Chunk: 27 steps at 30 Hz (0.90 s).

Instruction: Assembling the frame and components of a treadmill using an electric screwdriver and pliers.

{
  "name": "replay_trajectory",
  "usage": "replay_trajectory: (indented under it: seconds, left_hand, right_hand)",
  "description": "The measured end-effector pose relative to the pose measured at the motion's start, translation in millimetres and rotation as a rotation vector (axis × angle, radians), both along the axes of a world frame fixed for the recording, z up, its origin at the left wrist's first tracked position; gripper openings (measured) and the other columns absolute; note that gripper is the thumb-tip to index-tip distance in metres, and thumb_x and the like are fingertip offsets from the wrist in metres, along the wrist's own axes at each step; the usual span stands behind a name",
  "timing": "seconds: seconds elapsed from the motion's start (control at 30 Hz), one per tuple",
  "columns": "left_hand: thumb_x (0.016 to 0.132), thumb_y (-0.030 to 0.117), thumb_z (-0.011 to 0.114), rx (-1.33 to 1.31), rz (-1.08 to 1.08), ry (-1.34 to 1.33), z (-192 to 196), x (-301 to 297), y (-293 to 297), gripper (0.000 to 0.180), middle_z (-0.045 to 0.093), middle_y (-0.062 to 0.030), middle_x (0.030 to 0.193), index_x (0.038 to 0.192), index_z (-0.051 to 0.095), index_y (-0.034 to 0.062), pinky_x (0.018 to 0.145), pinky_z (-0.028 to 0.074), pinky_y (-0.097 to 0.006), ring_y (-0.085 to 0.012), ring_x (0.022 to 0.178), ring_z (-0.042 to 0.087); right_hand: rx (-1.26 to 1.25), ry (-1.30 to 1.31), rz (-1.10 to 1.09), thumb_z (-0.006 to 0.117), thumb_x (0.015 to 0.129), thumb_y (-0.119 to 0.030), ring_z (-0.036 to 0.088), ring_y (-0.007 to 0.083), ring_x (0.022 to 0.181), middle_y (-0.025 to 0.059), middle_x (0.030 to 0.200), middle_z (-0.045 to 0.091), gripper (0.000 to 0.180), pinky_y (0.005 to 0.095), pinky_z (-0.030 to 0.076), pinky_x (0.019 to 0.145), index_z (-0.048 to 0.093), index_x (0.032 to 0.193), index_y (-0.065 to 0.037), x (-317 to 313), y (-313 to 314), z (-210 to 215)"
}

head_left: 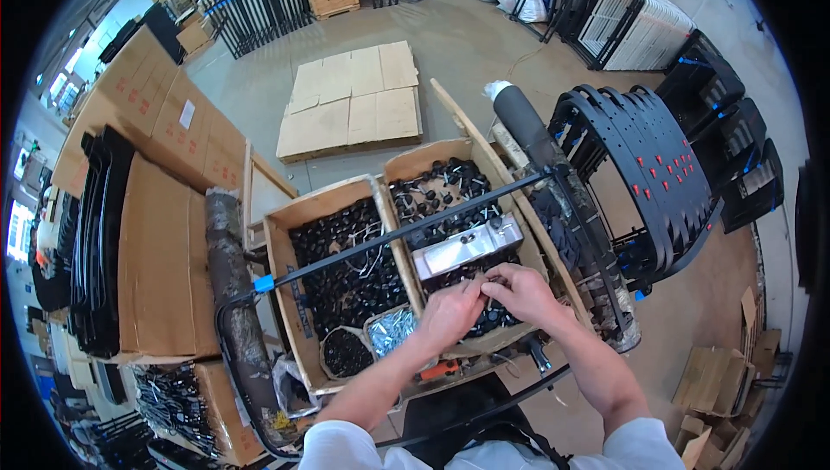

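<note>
My left hand (453, 309) and my right hand (524, 294) meet above the near part of the right wooden bin. Their fingertips are pinched together, and whatever lies between them is too small and covered to name. Just beyond them, a silver metal box-shaped piece (458, 249) rests in the bin. Black round-headed parts, some with metal stems (450, 178), fill the bin (424, 157) around it. A black tubular frame (389, 238) with a blue-wrapped corner spans both bins in front of me.
The left bin (278, 249) holds black parts (346, 241), white ties, a tub of small black pieces (344, 354) and a bag of silvery hardware (391, 330). Padded rollers (226, 245) flank the bins. Cartons (164, 245) stand left, stacked black panels (635, 176) right, flat cardboard (350, 102) ahead.
</note>
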<state>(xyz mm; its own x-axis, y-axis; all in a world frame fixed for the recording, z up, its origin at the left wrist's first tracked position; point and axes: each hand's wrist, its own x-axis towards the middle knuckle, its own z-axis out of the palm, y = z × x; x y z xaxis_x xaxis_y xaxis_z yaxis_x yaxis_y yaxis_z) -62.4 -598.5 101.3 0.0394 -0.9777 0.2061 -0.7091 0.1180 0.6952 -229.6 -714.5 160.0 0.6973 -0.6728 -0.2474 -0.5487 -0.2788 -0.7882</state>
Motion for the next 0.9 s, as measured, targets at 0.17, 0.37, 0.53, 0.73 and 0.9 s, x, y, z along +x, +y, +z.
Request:
replay_trajectory:
  seconds: [0.17,0.37,0.53,0.73,0.9]
  left_hand:
    - [0.108,0.015,0.057,0.313,0.345,0.7,-18.5,6.6,84.8,0.028,0.072,-0.0136,0.098,0.133,0.067,0.0065,0.07,0.058,-0.039,-0.0253,0.08,0.073]
    - [0.112,0.024,0.05,0.392,0.353,1.028,-29.2,25.0,173.9,0.033,0.064,-0.0027,0.087,0.136,0.062,0.0051,0.068,0.052,-0.029,-0.01,0.074,0.059]
    - [0.112,0.031,0.049,0.51,0.273,0.802,-11.4,31.3,226.7,0.038,0.068,-0.0061,0.09,0.135,0.061,0.003,0.072,0.054,-0.033,-0.0146,0.076,0.065]
    - [0.11,0.033,0.054,0.419,0.329,0.532,-22.2,29.3,279.8,0.039,0.076,-0.0163,0.105,0.135,0.062,0.0034,0.086,0.058,-0.04,-0.0277,0.097,0.075]
    - [0.107,0.034,0.058,0.464,0.424,0.631,-15.1,37.1,299.3,0.039,0.077,-0.0187,0.106,0.134,0.063,0.0054,0.088,0.058,-0.044,-0.0337,0.101,0.075]
  right_hand:
    - [0.224,-0.061,-0.02,0.071,0.097,-0.012,0.07,0.0165,0.095,0.0137,0.103,0.075,0.033,0.0347,0.057,0.083,0.07,0.128,0.001,20.6,33.1,-33.7]
    - [-0.248,-0.102,0.114,0.065,0.099,-0.006,0.067,0.0336,0.113,0.0163,0.13,0.065,0.029,0.0403,0.053,0.099,0.068,0.128,-0.005,110.1,9.4,-33.1]
    - [-0.37,0.013,0.144,0.066,0.095,-0.011,0.064,0.0378,0.119,0.0175,0.124,0.068,0.032,0.0447,0.051,0.104,0.068,0.126,-0.007,181.9,1.6,-12.9]
    - [-0.581,0.004,0.285,0.059,0.089,-0.006,0.062,0.0367,0.123,0.0171,0.123,0.069,0.031,0.0465,0.048,0.11,0.07,0.118,-0.005,216.7,-9.0,-37.8]
    - [-0.645,0.081,0.46,0.057,0.088,-0.004,0.064,0.0381,0.12,0.0185,0.12,0.07,0.031,0.0465,0.05,0.107,0.071,0.116,-0.002,231.2,-19.1,-31.1]
